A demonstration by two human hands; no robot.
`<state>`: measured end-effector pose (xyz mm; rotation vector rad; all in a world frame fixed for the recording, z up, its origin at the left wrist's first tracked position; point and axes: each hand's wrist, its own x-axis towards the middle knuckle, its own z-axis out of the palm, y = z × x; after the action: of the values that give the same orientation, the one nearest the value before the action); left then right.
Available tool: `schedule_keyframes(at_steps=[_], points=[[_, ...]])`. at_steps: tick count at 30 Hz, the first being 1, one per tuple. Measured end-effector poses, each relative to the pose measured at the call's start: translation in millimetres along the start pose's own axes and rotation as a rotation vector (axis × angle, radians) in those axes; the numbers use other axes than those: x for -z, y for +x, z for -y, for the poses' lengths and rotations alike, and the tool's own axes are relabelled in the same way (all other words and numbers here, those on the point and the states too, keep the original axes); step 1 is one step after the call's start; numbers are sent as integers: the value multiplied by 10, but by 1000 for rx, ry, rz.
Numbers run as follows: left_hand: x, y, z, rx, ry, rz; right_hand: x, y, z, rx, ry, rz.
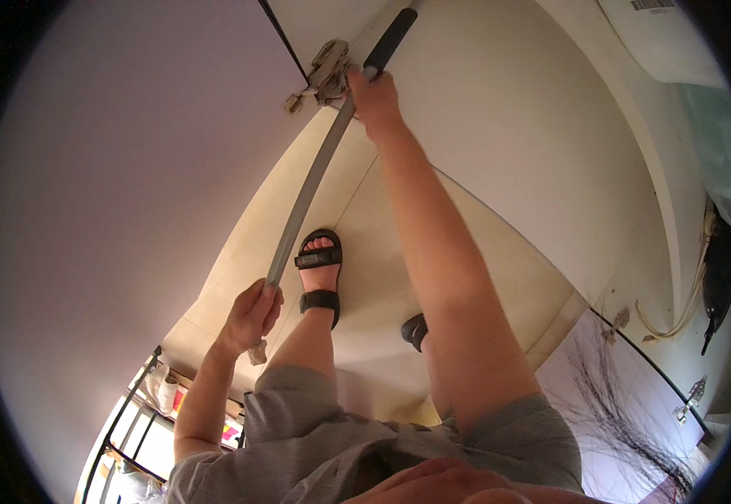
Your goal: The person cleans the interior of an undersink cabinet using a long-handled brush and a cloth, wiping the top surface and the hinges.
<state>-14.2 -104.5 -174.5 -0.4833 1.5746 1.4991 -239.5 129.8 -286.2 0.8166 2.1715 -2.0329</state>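
A slim grey pole (309, 183) slants across the view, with a black sleeve (392, 39) near its upper end. My left hand (253, 318) is closed around the lower part of the pole, and a small pale brown piece (257, 353) shows just below that hand. Farther up, my right hand (375, 101) grips the pole right below the black sleeve. Beside the right hand is what looks like a brownish, tarnished cabinet hinge (331, 72), at the edge of a pale purple panel (120, 157). The pole's far end runs out at the top of the view.
Pale floor tiles (365, 214) lie under my feet, which wear black sandals (319, 258). A white panel (517, 126) stands on the right, with a pale hose (680, 327) and a dark folded item (721, 271) beyond. A rack (132, 403) holding bags is at lower left.
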Motion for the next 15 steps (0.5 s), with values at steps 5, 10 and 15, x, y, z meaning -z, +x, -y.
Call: schedule_keyframes(at_steps=[5,10,15], points=[[209,-312,374,58,39,-54,-244,-282,-442,-32,-16,29],[407,-973,963,130,101,-149,-489,-1343,-570,-146,109,221],[75,-322,748,53,-12,23,36,-580,-547,-71,17,66]])
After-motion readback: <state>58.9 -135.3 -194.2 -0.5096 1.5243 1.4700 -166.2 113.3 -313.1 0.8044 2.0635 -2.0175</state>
